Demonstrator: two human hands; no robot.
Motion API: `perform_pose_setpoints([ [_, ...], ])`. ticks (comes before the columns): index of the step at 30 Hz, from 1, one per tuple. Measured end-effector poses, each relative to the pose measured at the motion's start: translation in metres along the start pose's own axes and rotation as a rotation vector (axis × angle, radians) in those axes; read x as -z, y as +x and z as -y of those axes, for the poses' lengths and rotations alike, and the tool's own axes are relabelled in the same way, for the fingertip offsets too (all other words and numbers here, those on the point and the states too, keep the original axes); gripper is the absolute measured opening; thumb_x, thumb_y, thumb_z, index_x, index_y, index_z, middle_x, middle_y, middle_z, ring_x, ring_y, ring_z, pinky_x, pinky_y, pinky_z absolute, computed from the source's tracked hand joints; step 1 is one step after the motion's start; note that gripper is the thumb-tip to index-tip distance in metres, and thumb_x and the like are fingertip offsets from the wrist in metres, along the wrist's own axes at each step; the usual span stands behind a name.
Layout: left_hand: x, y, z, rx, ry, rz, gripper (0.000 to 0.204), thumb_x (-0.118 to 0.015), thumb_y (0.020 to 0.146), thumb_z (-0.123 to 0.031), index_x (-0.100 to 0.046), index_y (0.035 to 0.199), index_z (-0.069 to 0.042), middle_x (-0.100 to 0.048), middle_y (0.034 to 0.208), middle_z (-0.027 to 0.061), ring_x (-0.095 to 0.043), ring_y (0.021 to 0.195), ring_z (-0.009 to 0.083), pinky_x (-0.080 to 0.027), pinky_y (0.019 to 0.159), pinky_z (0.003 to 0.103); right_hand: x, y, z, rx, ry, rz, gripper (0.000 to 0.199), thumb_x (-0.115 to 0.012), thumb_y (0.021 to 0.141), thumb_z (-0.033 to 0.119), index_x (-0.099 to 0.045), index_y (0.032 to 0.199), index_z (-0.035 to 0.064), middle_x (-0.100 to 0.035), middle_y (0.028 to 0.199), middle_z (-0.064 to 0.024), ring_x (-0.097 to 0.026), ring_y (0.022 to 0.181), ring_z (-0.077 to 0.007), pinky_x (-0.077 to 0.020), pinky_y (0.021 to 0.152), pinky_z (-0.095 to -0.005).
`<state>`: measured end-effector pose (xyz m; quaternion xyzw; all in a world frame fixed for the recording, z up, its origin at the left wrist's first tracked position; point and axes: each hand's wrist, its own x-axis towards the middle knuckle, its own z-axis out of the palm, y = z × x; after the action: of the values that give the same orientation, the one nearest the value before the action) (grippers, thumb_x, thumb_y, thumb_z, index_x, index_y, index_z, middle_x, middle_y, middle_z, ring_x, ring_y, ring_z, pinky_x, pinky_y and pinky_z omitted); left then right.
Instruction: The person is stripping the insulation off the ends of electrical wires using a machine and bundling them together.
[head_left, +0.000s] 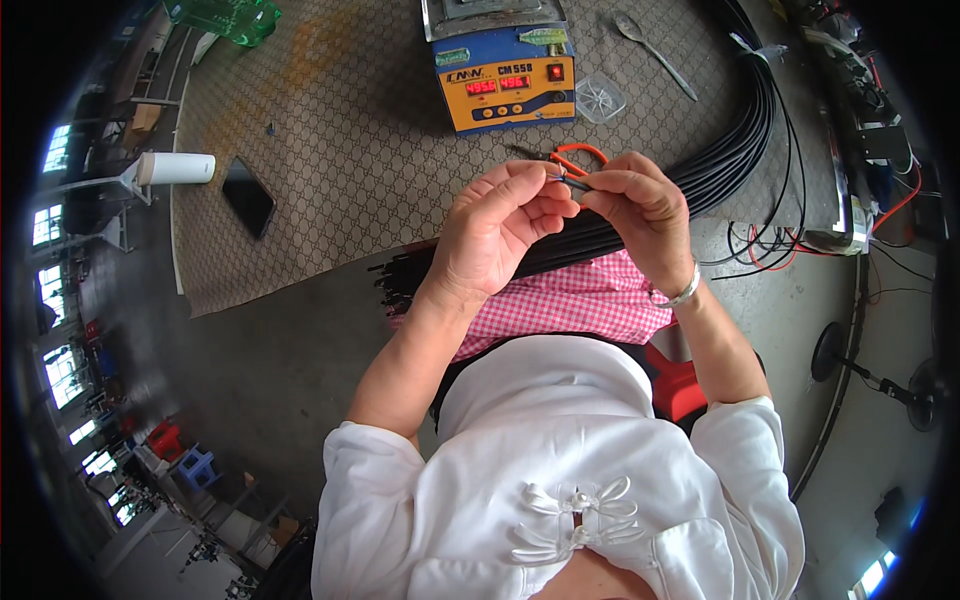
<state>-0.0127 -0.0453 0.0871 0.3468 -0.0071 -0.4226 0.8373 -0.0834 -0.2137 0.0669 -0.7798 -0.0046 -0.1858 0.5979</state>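
The right hand (645,205) pinches a dark cable (577,184) close to its end; the left hand (490,220) pinches the fine wires (562,177) at the tip. The cable end is between the hands, near the orange-handled tool (582,150). It should handle as light and flexible, the wires easily bent; grip the jacket. A patterned tablecloth (340,120) carries a digital bench unit (510,95) and black cable bundle (735,160); grey floor (300,370) surrounds.
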Motion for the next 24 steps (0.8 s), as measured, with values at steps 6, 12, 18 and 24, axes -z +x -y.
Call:
perform_pose_setpoints([
  [6, 0.004, 0.003, 0.01, -0.038, -0.062, 0.004, 0.015, -0.053, 0.088, -0.013, -0.059, 0.096, -0.002, -0.062, 0.083, 0.0083, -0.061, 0.075, 0.0171, -0.05, 0.067, 0.027, -0.003, -0.001, -0.003, -0.033, 0.039, -0.024, 0.017, -0.067, 0.07, -0.004, -0.064, 0.086, 0.001, -0.056, 0.077, -0.0045, -0.053, 0.068, -0.013, -0.0444, 0.061, -0.0223],
  [12, 0.004, 0.008, 0.016, -0.038, -0.149, -0.016, 0.017, -0.052, 0.089, -0.015, -0.058, 0.097, -0.002, -0.062, 0.084, 0.0079, -0.061, 0.077, 0.0167, -0.051, 0.067, 0.028, -0.001, 0.001, -0.001, -0.132, 0.15, -0.012, 0.017, -0.066, 0.071, -0.006, -0.063, 0.087, -0.0005, -0.055, 0.079, -0.0039, -0.053, 0.069, -0.0108, -0.0456, 0.062, -0.0211],
  [18, 0.007, 0.013, 0.015, 0.008, -0.229, -0.005, 0.018, -0.053, 0.088, -0.017, -0.058, 0.096, -0.002, -0.061, 0.084, 0.0072, -0.059, 0.077, 0.016, -0.05, 0.067, 0.027, 0.0, 0.005, -0.003, -0.151, 0.157, 0.0, 0.017, -0.065, 0.072, -0.006, -0.062, 0.087, -0.0011, -0.053, 0.078, -0.0036, -0.053, 0.069, -0.0097, -0.0463, 0.062, -0.0204],
  [24, 0.013, 0.018, 0.019, 0.002, -0.262, 0.004, 0.017, -0.052, 0.089, -0.017, -0.058, 0.095, -0.002, -0.06, 0.082, 0.006, -0.056, 0.075, 0.015, -0.049, 0.067, 0.026, -0.004, 0.007, -0.006, -0.171, 0.153, -0.006, 0.016, -0.065, 0.072, -0.007, -0.062, 0.087, -0.0008, -0.053, 0.077, -0.0032, -0.052, 0.069, -0.0095, -0.0453, 0.061, -0.0201],
])
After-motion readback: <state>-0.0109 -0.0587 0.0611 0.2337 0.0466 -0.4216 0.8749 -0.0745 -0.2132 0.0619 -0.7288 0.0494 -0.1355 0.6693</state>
